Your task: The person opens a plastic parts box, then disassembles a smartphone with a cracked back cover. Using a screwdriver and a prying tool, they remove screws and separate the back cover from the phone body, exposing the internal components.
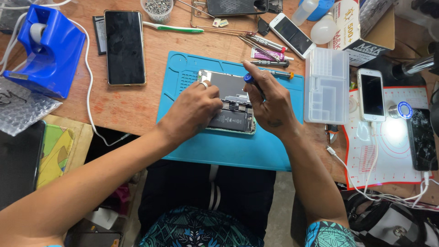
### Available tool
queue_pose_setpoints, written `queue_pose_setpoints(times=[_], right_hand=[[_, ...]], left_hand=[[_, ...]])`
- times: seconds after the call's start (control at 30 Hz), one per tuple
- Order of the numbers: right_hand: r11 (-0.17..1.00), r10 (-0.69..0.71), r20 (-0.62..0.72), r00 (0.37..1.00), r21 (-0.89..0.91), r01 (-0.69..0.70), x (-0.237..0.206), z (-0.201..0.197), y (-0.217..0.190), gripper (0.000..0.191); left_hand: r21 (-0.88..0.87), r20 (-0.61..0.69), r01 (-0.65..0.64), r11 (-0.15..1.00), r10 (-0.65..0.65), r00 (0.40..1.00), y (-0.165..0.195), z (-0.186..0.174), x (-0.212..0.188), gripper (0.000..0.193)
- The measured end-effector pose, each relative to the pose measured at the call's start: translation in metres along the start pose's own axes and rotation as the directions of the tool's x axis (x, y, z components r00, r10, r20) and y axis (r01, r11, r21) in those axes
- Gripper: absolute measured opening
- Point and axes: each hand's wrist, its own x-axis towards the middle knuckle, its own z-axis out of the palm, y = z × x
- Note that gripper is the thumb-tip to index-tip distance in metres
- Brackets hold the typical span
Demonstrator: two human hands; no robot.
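Observation:
An opened phone lies back-off on a blue work mat, its battery and boards showing. My left hand, with a ring on one finger, rests on the phone's left edge and holds it down. My right hand grips a blue-capped screwdriver upright, its tip down in the phone's middle, hidden behind my fingers.
A clear parts box stands right of the mat. A white phone and a cracked dark phone lie on a red-edged white mat with cables. A blue tape dispenser, a large dark phone, several tools lie behind.

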Motion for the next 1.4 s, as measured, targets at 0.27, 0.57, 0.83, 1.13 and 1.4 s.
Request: queue_pose_setpoints(times=[0.27,0.57,0.83,1.13,1.4], right_hand=[[1.0,0.0,-0.011,1.0,-0.024,0.0,0.002,-0.005,0.001,0.046],[1.0,0.02,-0.004,1.0,0.006,-0.02,-0.001,-0.005,0.001,0.046],[1.0,0.02,-0.001,1.0,-0.009,-0.02,0.0,-0.004,0.001,0.046],[1.0,0.02,0.002,1.0,0.005,-0.02,-0.001,-0.003,0.0,0.046],[1.0,0.006,-0.005,1.0,0.013,-0.006,-0.001,-0.002,0.001,0.046]], left_hand=[[0.222,0.078,-0.113,0.969,0.098,0.992,0.001,0.009,0.008,0.003],[0.185,0.039,-0.141,0.973,0.136,0.99,-0.002,0.012,0.006,0.008],[0.209,0.141,-0.168,0.963,0.14,0.98,-0.004,0.012,0.009,0.009],[0.178,0.07,-0.177,0.968,0.167,0.984,-0.005,0.013,0.006,0.006],[0.175,0.062,-0.19,0.966,0.181,0.981,-0.006,0.013,0.003,0.014]])
